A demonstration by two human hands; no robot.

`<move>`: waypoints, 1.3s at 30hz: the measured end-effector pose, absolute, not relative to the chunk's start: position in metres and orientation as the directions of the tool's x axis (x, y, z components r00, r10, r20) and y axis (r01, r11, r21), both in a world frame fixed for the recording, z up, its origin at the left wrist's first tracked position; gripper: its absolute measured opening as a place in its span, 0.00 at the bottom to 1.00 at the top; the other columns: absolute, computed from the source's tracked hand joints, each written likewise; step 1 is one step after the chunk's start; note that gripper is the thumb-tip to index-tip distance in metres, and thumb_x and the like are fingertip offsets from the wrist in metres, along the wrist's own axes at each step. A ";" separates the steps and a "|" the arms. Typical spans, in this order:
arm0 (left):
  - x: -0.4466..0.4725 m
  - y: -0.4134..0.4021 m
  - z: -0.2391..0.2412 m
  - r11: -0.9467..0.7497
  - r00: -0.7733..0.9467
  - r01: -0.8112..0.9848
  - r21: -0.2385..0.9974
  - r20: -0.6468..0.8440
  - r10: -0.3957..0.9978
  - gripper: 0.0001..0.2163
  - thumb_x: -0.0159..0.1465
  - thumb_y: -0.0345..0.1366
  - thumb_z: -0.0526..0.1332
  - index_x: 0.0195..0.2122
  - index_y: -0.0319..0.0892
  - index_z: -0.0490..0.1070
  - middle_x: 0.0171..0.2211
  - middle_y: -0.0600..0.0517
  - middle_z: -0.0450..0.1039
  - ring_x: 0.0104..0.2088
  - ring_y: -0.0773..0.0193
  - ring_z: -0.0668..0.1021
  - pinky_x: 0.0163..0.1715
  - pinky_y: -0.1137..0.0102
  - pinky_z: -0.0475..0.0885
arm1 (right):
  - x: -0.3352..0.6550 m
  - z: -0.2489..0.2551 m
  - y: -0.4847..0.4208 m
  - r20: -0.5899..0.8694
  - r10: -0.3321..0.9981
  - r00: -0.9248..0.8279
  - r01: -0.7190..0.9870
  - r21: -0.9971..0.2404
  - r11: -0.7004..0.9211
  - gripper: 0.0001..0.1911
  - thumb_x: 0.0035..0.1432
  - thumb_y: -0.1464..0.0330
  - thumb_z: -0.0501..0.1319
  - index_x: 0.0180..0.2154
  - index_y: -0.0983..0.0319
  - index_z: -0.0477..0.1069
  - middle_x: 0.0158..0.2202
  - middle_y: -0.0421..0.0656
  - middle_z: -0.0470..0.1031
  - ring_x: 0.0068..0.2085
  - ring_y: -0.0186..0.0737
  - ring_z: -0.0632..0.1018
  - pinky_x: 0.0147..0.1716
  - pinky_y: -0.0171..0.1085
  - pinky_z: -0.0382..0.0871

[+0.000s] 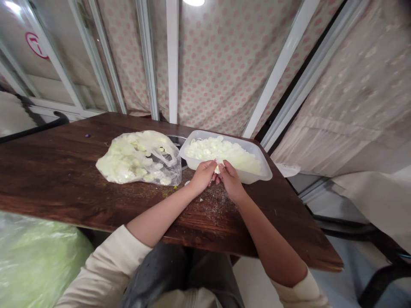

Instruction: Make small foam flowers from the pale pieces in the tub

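Note:
My left hand (204, 176) and my right hand (231, 179) meet at the near rim of a clear plastic tub (224, 171). Between their fingers they pinch a small pale piece (217, 168), partly hidden by my fingertips. The tub holds a heap of cream-white pieces (221, 152), whose exact kind I cannot tell. To its left lies a clear plastic bag (138, 158) filled with similar pieces, a short way from my left hand. Pale crumbs (212, 205) are scattered on the dark wooden table (64, 171) beneath my forearms.
A metal bowl rim (176, 140) shows behind the bag and tub. A white paper (287, 170) sits by the table's right edge. A large green-tinted plastic bag (35, 261) sits below the near left corner. Polka-dot curtains (218, 72) hang behind the table.

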State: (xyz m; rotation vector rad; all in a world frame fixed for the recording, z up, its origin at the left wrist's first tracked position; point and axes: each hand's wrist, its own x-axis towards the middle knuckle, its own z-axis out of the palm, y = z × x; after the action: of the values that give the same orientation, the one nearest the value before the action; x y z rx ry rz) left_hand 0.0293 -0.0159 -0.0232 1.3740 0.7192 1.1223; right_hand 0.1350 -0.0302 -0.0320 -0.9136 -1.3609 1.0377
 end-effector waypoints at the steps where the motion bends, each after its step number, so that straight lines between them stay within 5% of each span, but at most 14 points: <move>1: 0.030 -0.016 -0.024 -0.151 0.352 -0.178 0.972 0.206 0.913 0.19 0.61 0.48 0.49 0.20 0.40 0.59 0.10 0.59 0.56 0.11 0.73 0.63 0.09 0.79 0.53 | 0.134 -0.032 -0.030 0.302 0.952 -0.041 -0.058 -0.952 0.299 0.15 0.53 0.55 0.56 0.27 0.60 0.60 0.15 0.33 0.64 0.16 0.28 0.64 0.18 0.30 0.57; 7: 0.035 -0.019 -0.029 -0.164 0.430 -0.156 0.974 0.216 0.876 0.19 0.58 0.51 0.52 0.21 0.39 0.59 0.13 0.58 0.59 0.11 0.75 0.61 0.09 0.79 0.55 | 0.137 -0.029 -0.030 0.178 0.978 0.107 -0.075 -0.980 0.186 0.20 0.50 0.50 0.56 0.24 0.60 0.58 0.11 0.33 0.60 0.13 0.29 0.62 0.13 0.30 0.51; 12: 0.031 -0.017 -0.025 -0.167 0.354 -0.147 0.975 0.209 0.911 0.21 0.60 0.52 0.48 0.20 0.40 0.57 0.11 0.58 0.57 0.11 0.74 0.62 0.09 0.78 0.54 | 0.135 -0.032 -0.029 0.240 0.971 -0.008 -0.093 -0.967 0.238 0.18 0.50 0.52 0.57 0.25 0.60 0.60 0.15 0.33 0.64 0.16 0.28 0.64 0.17 0.29 0.57; 19: 0.035 -0.019 -0.030 -0.232 0.429 -0.097 0.968 0.252 0.868 0.20 0.59 0.51 0.50 0.21 0.39 0.59 0.13 0.59 0.58 0.11 0.76 0.60 0.11 0.78 0.55 | 0.138 -0.033 -0.027 0.171 0.977 0.126 -0.062 -0.982 0.180 0.19 0.51 0.51 0.56 0.24 0.60 0.60 0.10 0.32 0.58 0.12 0.28 0.58 0.12 0.30 0.48; 24: 0.033 -0.015 -0.029 -0.141 0.371 -0.145 0.979 0.186 0.910 0.19 0.61 0.47 0.48 0.18 0.40 0.57 0.11 0.58 0.56 0.13 0.72 0.66 0.11 0.78 0.54 | 0.135 -0.034 -0.028 0.235 0.972 0.014 -0.017 -0.972 0.235 0.20 0.50 0.50 0.56 0.25 0.60 0.59 0.14 0.34 0.64 0.15 0.28 0.62 0.15 0.30 0.55; 31: 0.034 -0.018 -0.031 -0.327 0.331 -0.010 0.945 0.311 0.891 0.20 0.62 0.45 0.49 0.17 0.39 0.59 0.12 0.58 0.57 0.13 0.75 0.62 0.16 0.78 0.58 | 0.137 -0.036 -0.026 0.140 0.982 0.125 -0.047 -0.988 0.146 0.20 0.50 0.50 0.56 0.25 0.60 0.60 0.09 0.31 0.56 0.11 0.27 0.55 0.12 0.30 0.46; 39: 0.030 -0.013 -0.028 -0.115 0.339 -0.128 0.985 0.152 0.929 0.19 0.62 0.44 0.48 0.16 0.41 0.55 0.09 0.58 0.55 0.12 0.71 0.66 0.10 0.77 0.54 | 0.133 -0.037 -0.028 0.245 0.967 -0.076 -0.057 -0.969 0.241 0.19 0.51 0.51 0.56 0.24 0.60 0.58 0.16 0.33 0.64 0.16 0.27 0.63 0.17 0.30 0.56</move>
State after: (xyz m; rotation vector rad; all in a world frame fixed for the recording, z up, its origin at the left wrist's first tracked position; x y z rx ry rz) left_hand 0.0303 -0.0132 -0.0277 1.3751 0.8017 1.0851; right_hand 0.1330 -0.0277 -0.0369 -0.9519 -1.3404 1.1062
